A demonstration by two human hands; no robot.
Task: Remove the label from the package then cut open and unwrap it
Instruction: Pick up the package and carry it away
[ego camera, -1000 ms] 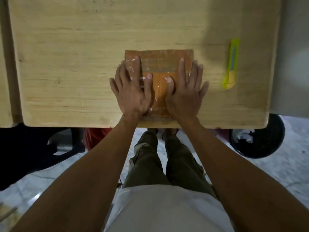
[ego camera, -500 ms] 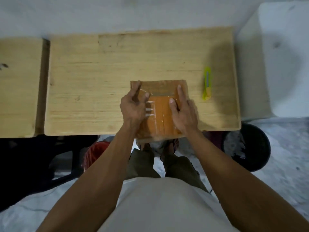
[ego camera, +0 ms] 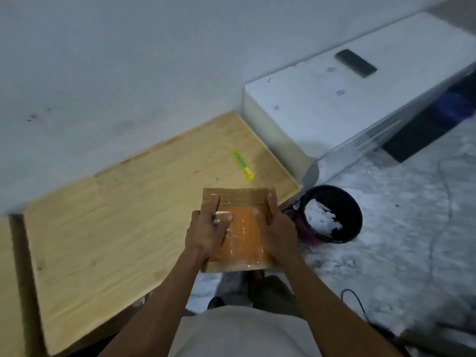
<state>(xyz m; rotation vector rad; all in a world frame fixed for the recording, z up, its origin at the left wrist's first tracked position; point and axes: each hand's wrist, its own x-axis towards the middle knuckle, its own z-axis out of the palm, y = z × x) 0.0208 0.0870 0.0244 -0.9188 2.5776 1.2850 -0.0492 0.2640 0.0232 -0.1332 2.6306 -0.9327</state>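
While both hands (ego camera: pixel 242 228) clamp the package (ego camera: pixel 243 228) by its sides, its long axis runs near-to-far; the cutter (ego camera: pixel 242 164) lies beyond on the tabletop (ego camera: pixel 116 215).

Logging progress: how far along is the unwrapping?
Early. Both hands, left and right, hold the package, a white strip at the left fingertips, possibly the label. Wrap looks uncut; the cutter lies on the table. Cutting and unwrapping remain.
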